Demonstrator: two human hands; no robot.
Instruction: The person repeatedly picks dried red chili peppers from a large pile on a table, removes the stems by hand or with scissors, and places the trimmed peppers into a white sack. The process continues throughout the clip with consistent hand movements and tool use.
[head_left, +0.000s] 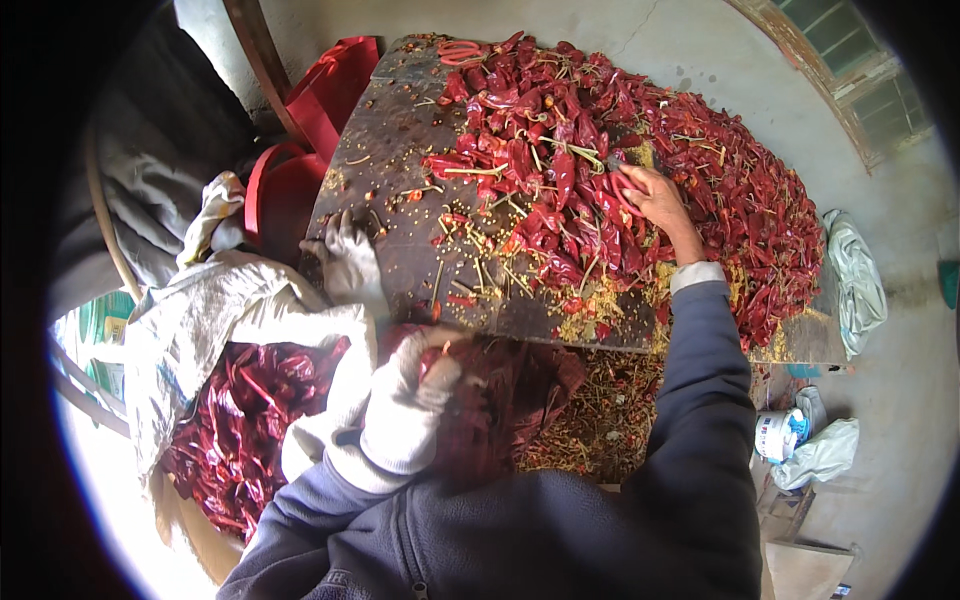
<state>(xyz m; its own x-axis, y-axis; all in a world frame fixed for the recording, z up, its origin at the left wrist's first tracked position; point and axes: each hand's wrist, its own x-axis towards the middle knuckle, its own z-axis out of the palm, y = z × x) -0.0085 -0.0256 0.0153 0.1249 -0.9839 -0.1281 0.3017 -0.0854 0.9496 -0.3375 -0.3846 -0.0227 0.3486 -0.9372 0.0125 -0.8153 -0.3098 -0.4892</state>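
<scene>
My right hand (658, 201) is bare and closed around the red handles of a pair of scissors (624, 193). The blades point into a large heap of dried red peppers (564, 176), some with long stalks. Low in front of my chest, below the table's near edge, is my left hand (424, 371) in a white knitted glove. It is blurred, with a red pepper (431, 361) partly showing between its fingers. To its left gapes a white woven sack (247, 289) holding more dried red peppers (247, 420).
The dark table (397, 142) bears scattered seeds and cut stalks. An empty white glove (349, 262) lies at its left edge, and red-handled scissors (459, 52) at the far end. Beneath are stalks and debris (607, 412). A red bucket (281, 195) stands left, a white tub (776, 436) right.
</scene>
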